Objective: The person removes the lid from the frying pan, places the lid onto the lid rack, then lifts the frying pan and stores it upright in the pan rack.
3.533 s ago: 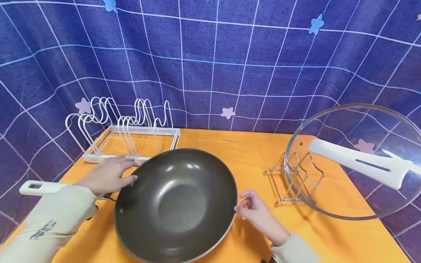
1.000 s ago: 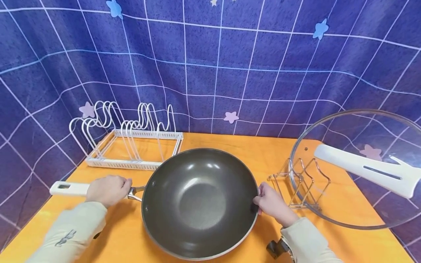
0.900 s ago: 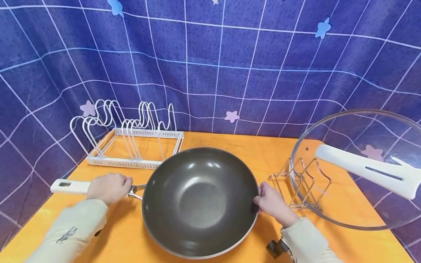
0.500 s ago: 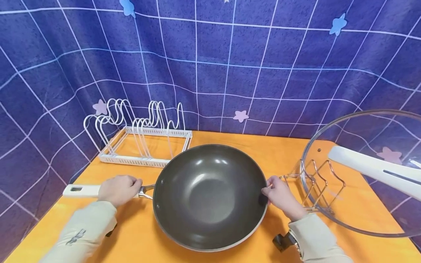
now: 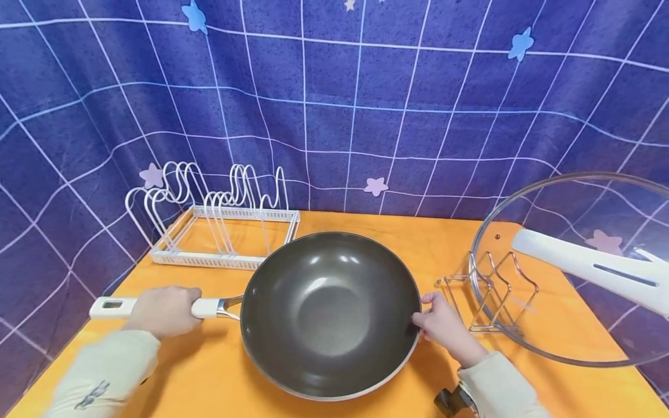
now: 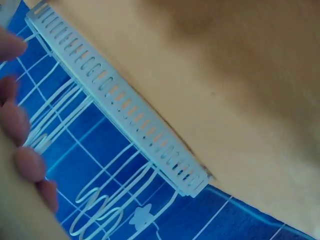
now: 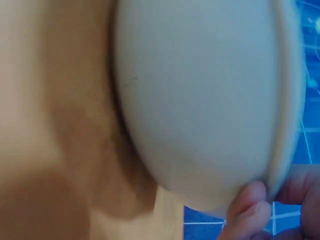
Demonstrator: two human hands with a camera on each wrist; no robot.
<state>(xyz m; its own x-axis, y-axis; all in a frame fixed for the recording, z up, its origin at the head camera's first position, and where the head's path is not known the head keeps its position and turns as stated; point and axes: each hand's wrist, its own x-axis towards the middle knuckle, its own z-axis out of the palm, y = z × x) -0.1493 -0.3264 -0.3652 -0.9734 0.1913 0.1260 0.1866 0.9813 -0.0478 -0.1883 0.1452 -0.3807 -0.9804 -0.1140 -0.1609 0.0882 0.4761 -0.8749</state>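
A dark-coated wok with a pale outside sits in the middle of the orange-covered table, its inside facing up. Its white handle points left. My left hand is wrapped around the middle of that handle, with white showing on both sides of the fist; in the left wrist view its curled fingertips show at the left edge. On the opposite side, my right hand pinches the rim, thumb inside and fingers outside. The right wrist view shows those fingers at the rim.
Back left stands a white wire rack with upright loops. At right a smaller metal wire rack holds a large glass lid upright, its white handle facing me. A blue gridded curtain hangs behind the table.
The left hand has gone from the wok's rim to its handle, then slid back toward the handle's end. The right hand has come to pinch the rim. The wok has shifted right.
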